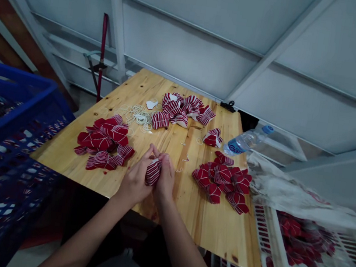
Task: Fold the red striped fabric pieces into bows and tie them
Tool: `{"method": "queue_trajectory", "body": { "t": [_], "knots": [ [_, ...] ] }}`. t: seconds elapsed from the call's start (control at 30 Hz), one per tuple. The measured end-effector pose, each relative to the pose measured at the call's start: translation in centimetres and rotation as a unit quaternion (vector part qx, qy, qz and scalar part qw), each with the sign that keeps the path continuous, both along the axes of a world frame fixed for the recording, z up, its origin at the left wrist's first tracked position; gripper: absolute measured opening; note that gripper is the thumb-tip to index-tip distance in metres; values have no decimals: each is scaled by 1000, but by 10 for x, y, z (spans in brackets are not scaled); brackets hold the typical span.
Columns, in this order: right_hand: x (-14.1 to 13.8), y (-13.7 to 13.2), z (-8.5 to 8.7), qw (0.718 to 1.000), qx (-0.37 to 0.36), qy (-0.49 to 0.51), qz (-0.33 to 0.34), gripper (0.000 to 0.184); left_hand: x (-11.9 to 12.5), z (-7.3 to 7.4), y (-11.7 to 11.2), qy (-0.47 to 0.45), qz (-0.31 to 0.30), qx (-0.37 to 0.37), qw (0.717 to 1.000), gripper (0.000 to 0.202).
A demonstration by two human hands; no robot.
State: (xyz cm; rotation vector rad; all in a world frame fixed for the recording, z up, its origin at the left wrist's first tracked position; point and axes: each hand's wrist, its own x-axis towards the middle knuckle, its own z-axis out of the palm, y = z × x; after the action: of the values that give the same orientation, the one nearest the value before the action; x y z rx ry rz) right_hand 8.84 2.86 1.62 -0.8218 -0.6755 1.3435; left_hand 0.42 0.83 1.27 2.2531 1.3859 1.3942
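Note:
Between my two hands, near the front of the wooden table [165,149], is a red-and-white striped fabric bundle [153,172]. My left hand [137,176] wraps it from the left, and my right hand [165,178] presses on it from the right. The fingertips meet at its top, where their exact grip is partly hidden. On the left lies a pile of red striped bundles [106,141]. Another pile of red bundles [222,179] rests on the right. Farther back are more striped bundles [181,109] beside a heap of pale rubber bands [140,116].
A blue plastic crate [7,145] with fabric pieces stands at the left. To the right, a white basket [285,254] holds red bundles under a white sack [302,195]. A water bottle [246,142] lies by the table's right edge. A black clip [228,106] sits at the back edge.

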Motion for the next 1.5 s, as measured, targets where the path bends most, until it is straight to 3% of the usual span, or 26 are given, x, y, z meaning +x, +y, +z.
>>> {"method": "queue_trajectory", "body": {
  "t": [0.13,0.23,0.3,0.33,0.37,0.4,0.47,0.6,0.77,1.03,1.13,1.33,1.5],
  "knots": [
    [-16,10,-8,999,-22,-5,43,34,-22,-6,-1,37,19,-19,999,55],
    [-13,40,-10,984,-28,-133,114,52,-39,-5,3,11,45,-65,997,40],
    [-5,75,-9,931,-23,-330,154,61,-46,-2,6,-30,61,-114,991,32],
    [-1,95,-8,869,-1,-470,154,52,-48,0,7,-53,62,-144,986,29],
    [2,114,-8,786,34,-600,147,42,-49,2,8,-78,61,-172,980,27],
    [5,131,-7,757,43,-635,146,31,-49,3,9,-103,59,-196,973,25],
    [5,159,-8,713,61,-683,143,18,-48,4,8,-152,57,-228,960,23],
    [3,178,-12,686,75,-708,154,15,-45,0,5,-238,50,-262,934,24],
    [19,176,-9,702,87,-685,175,18,-46,4,4,-313,25,-299,901,27],
    [35,172,-14,799,27,-571,189,19,-37,10,5,-345,15,-306,887,29],
    [36,170,-16,821,8,-541,181,21,-35,10,3,-361,16,-314,878,30],
    [30,169,-23,823,-12,-549,147,14,-33,9,-1,-388,8,-320,864,34],
    [27,166,-24,791,-4,-601,118,18,-31,10,-8,-401,12,-324,857,38]
  ]
}}
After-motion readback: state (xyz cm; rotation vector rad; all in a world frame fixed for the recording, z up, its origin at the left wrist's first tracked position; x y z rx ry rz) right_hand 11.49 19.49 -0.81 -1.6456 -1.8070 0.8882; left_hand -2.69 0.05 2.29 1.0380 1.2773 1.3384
